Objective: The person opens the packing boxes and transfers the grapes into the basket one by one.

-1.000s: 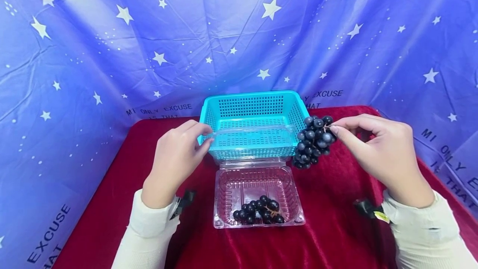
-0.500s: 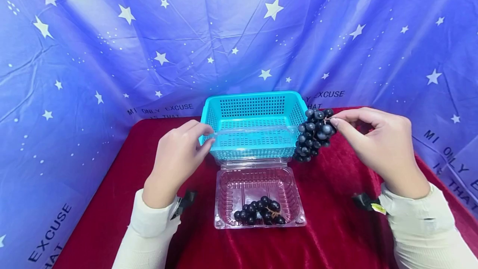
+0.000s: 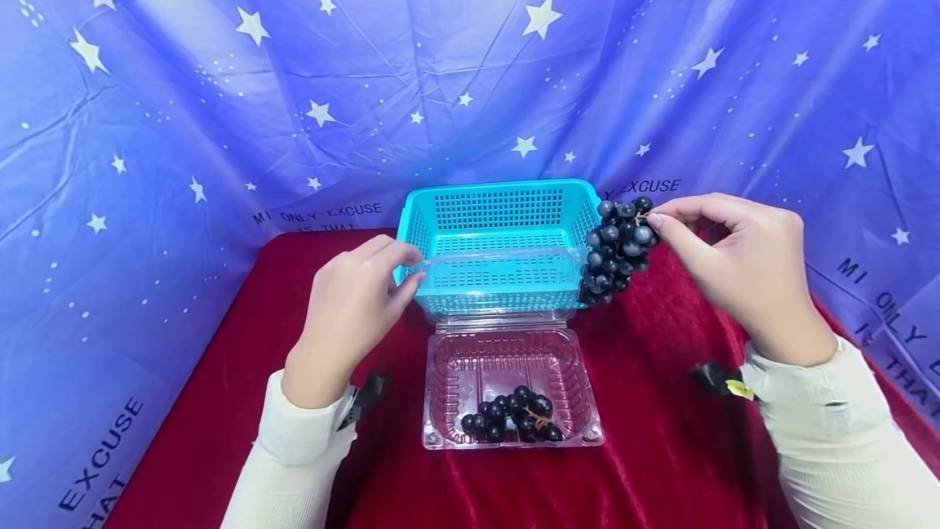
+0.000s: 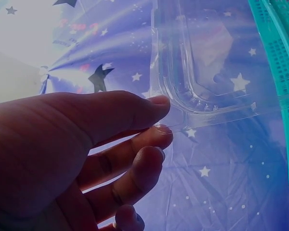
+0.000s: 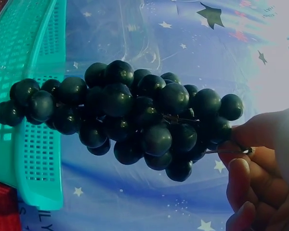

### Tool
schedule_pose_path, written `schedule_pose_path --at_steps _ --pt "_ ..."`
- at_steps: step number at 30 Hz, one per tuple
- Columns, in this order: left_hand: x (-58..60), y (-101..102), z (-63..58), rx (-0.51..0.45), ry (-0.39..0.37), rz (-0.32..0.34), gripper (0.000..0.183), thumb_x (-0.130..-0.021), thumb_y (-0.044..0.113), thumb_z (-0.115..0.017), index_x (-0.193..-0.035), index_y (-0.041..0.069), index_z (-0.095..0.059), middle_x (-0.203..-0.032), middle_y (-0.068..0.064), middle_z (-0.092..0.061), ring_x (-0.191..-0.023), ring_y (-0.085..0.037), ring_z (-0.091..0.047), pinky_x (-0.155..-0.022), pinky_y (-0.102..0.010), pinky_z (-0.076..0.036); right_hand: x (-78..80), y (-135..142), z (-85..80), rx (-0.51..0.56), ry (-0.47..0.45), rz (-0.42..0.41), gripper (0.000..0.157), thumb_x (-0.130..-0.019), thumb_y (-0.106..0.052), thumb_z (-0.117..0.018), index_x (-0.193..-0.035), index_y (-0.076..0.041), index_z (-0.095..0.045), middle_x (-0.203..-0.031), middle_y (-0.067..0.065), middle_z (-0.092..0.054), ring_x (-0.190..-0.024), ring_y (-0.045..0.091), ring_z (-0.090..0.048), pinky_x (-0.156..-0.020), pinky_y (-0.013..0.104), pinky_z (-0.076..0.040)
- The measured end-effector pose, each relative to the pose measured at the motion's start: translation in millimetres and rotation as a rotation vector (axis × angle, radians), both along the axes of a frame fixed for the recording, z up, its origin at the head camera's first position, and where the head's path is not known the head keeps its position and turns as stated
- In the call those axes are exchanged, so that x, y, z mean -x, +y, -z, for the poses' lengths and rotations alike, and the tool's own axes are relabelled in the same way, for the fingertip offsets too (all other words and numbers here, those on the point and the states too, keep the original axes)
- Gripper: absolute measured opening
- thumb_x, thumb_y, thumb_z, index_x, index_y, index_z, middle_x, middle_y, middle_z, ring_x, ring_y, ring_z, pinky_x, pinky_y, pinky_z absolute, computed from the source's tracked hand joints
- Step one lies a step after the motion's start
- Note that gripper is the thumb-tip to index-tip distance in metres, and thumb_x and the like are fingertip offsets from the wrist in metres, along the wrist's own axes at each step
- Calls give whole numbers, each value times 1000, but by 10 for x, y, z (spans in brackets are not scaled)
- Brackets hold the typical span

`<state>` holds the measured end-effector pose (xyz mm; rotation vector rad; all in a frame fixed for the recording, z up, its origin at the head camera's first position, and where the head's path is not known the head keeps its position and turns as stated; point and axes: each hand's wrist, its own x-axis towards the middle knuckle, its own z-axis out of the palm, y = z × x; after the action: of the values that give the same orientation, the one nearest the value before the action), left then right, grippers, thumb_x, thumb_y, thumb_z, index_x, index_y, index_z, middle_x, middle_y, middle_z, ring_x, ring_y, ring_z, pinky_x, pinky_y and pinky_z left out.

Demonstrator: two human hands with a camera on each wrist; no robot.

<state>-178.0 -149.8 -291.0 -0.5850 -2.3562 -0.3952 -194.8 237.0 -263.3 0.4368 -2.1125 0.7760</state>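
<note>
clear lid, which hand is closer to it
Left. The left hand pinches the clear lid at its left corner; the right hand is apart from it, beyond its right edge, holding a bunch of dark grapes.

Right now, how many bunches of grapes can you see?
2. One bunch is held by its stem in the right hand; the other bunch lies in the open clear container. I see no more, and neither bunch is hidden.

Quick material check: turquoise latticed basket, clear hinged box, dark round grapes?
Turquoise latticed basket: probably moulded plastic, smooth, with even grid holes. Clear hinged box: thin glossy plastic, see-through and ribbed. Dark round grapes: semi-gloss with highlights; real fruit or plastic imitation, can't tell.
</note>
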Motion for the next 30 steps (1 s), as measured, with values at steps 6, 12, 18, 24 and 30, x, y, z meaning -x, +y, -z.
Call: schedule_pose_path --at_steps 6,12,18,24,30 --pt "-7 -7 -1 -3 -2 -3 15 -85 17 -84 -98 15 -77 -90 0 -74 -59 -13 -59 -50 -30 -47 75 5 -38 2 7 7 7 -84 -18 -85 -91 -18 -85 -72 4 -74 -56 -11 -46 -54 10 -32" --pt "-12 -4 -10 -3 1 1 15 -85 17 -84 -98 15 -77 -90 0 -74 -59 -13 -60 -50 -30 -47 165 43 -73 6 -8 29 7 -85 -24 -85 -92 -23 -85 -74 -10 -74 -58 -13 -51 -55 10 -35" --pt "-11 -4 -7 -1 3 2 14 -85 17 -84 -98 16 -77 -90 2 -74 -58 -13 -59 -50 -30 -46 223 41 -107 9 -14 29 8 -86 -27 -84 -93 -25 -85 -76 -18 -72 -59 -13 -52 -56 10 -37" --pt "-9 2 -7 1 4 2 15 -85 17 -84 -98 17 -78 -90 2 -74 -58 -13 -58 -50 -29 -46 276 33 -136 11 -27 25 7 -87 -29 -83 -93 -27 -85 -75 -26 -69 -59 -14 -55 -54 11 -37" --pt "-12 3 -12 4 5 3 15 -85 17 -84 -99 16 -77 -90 1 -74 -58 -13 -59 -50 -30 -47 336 8 -156 -3 -23 36 7 -88 -32 -82 -92 -28 -85 -72 -14 -73 -58 -14 -54 -51 13 -35"
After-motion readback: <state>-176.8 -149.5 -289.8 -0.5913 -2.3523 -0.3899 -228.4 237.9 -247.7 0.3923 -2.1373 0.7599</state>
